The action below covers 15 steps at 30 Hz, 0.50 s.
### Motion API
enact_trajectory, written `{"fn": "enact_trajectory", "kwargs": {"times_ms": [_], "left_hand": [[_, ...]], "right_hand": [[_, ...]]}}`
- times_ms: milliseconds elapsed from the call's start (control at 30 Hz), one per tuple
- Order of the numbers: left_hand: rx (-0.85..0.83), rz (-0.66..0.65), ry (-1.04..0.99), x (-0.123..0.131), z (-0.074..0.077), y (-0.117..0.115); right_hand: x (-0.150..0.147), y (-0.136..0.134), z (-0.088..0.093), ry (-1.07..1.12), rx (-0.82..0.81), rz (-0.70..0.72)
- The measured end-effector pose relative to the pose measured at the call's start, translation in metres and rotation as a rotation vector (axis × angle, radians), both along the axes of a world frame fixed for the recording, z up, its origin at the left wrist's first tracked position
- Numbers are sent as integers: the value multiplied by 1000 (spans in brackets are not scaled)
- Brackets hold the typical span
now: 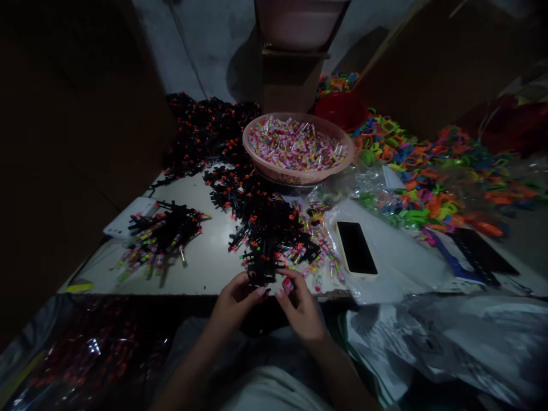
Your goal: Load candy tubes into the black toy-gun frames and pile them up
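Observation:
My left hand (234, 301) is at the front edge of the table, thumb and fingers closed on a small black plastic piece that blends into the heap behind it. My right hand (303, 308) pinches a small pink tube (287, 283) close beside it. Directly beyond both hands lies a heap of black plastic pieces with orange tips (268, 222). Small clear tubes with colourful filling (319, 265) are scattered to its right. On the left, a pile of black pieces with tubes attached (165, 237) rests on the table.
A pink basin (253, 154) full of colourful tubes stands behind the heap. A phone (357, 248) lies on clear plastic bags at right. Bright plastic parts (422, 171) cover the far right. More black pieces (209, 128) are piled at the back left. A white box (128, 220) sits left.

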<state>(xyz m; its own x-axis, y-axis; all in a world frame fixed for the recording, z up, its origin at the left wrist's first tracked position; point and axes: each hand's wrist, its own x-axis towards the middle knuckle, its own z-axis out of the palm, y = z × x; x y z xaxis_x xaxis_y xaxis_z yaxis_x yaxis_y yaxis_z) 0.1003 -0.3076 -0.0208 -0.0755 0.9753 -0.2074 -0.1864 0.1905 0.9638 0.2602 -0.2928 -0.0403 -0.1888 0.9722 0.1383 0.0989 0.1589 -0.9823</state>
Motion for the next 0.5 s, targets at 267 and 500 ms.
{"fn": "enact_trajectory", "kwargs": {"times_ms": [267,500], "left_hand": [[310,76,294,1,8,-5],[-360,-105,-454,7,23,-16]], "right_hand": [[12,2,27,-163,500,228],[16,8,25,-286,706,238]]}}
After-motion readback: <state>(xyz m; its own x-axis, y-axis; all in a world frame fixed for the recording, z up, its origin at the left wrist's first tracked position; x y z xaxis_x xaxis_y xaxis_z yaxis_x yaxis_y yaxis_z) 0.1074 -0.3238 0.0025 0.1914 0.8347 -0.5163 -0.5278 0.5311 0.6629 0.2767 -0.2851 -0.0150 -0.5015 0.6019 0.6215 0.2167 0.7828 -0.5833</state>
